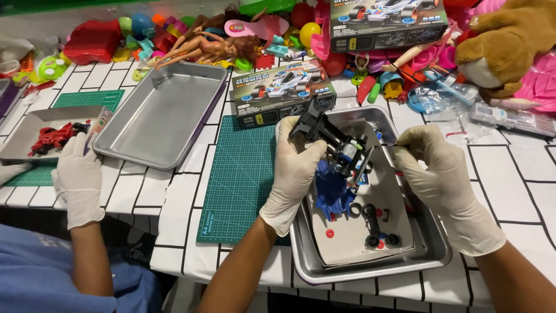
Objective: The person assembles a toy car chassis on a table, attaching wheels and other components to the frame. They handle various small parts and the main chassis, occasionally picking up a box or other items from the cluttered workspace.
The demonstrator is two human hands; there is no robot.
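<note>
Fingers [301, 152] of both gloved hands grip the black chassis [333, 139] between them.

White grid-lined table [521, 174], toy-cluttered

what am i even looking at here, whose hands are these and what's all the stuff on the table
This is one picture from a camera worn on a person's head, looking down at their own gloved hands. The left hand holds a black toy car chassis over a metal tray. The right hand holds a thin tool, its tip at the chassis. In the tray lie a blue car part and small black wheels. Beside it are a green cutting mat, an empty metal tray and a toy car box. The gloved hand at far left belongs to another person, near a red toy car. Toys are piled along the back.
</note>
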